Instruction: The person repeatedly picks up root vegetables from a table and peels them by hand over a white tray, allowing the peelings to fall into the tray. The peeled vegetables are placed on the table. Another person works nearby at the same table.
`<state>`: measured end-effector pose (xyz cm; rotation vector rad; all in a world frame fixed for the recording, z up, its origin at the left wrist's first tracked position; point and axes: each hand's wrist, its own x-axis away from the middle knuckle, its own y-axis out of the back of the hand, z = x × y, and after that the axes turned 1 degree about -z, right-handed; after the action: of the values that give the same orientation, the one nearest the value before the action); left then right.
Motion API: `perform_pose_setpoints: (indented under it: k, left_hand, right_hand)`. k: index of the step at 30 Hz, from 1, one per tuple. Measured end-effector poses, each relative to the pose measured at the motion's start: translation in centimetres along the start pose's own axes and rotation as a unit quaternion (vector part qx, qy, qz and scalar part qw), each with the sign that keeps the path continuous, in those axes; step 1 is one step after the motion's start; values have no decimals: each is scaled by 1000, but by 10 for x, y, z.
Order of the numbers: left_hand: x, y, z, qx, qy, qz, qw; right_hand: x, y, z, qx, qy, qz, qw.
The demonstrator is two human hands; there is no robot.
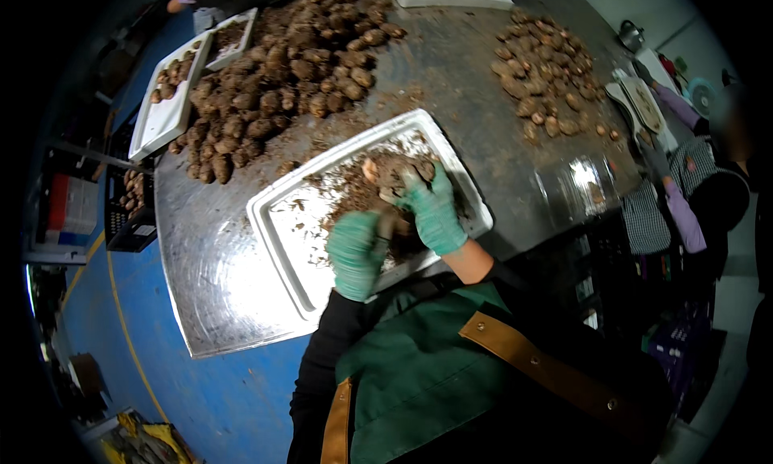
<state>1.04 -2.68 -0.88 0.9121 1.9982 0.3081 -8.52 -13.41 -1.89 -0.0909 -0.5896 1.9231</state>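
Note:
In front of me a white tray (288, 282) lies tilted across the metal table, its floor strewn with dark soil and root fibres. My right hand (433, 207), in a green knitted glove, grips a soil-covered taro-like corm (392, 173) over the tray. A paler patch shows at the clump's left end. My left hand (356, 253), gloved the same way, is curled just left and below. Motion blurs it, and whether the brown shape by its fingers is a held piece or dirty glove cannot be told.
A large heap of corms (302, 71) lies at back left beside white trays (163, 120). A cleaner pile (546, 71) sits at right. A co-worker's gloved hands (652, 153) hold a white tray (646, 105). A black crate (130, 213) stands beyond the left edge.

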Motion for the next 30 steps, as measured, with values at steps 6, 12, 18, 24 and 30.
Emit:
perform_pose_setpoints:
  k: [6,12,18,24,30]
  left_hand:
    - [-15,12,37,200,232,55,950]
    - [-30,3,34,283,212,33,935]
    - [-15,0,71,243,397,10,885]
    - [-5,9,50,405,371,-19,835]
    - [-24,11,29,230,270,9,935]
  right_hand:
    - [9,4,2,-48,12,83,995]
    - [14,4,5,219,163,118,955]
    - [28,8,9,119,70,148,979]
    - [11,14,15,207,174,177,946]
    - [14,6,5,219,198,169,940]
